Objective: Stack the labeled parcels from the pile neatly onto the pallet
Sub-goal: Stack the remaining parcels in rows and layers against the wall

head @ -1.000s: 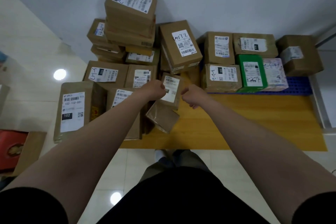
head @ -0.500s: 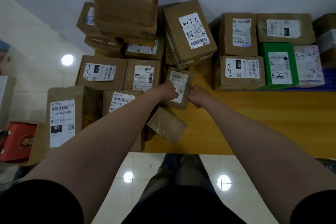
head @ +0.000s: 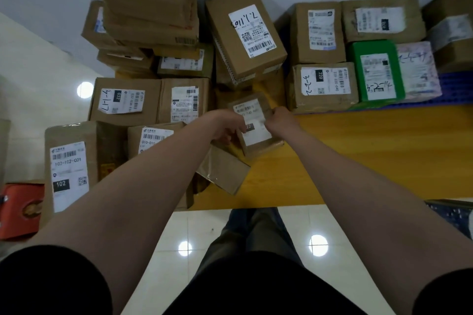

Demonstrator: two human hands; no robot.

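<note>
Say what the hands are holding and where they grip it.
Both hold one small labeled parcel: the left hand grips its left edge, the right hand its right edge near the top.

Small brown parcel (head: 256,133), white label facing up, is sitting tilted well to the left of the green parcel (head: 376,71), with the left hand (head: 225,125) and right hand (head: 279,121) gripping its opposite edges. The pile (head: 122,100) of brown labelled parcels is standing unevenly farther left. Brown parcel 220 (head: 320,84) is touching the green parcel's left side, both resting on the blue pallet (head: 455,87).
</note>
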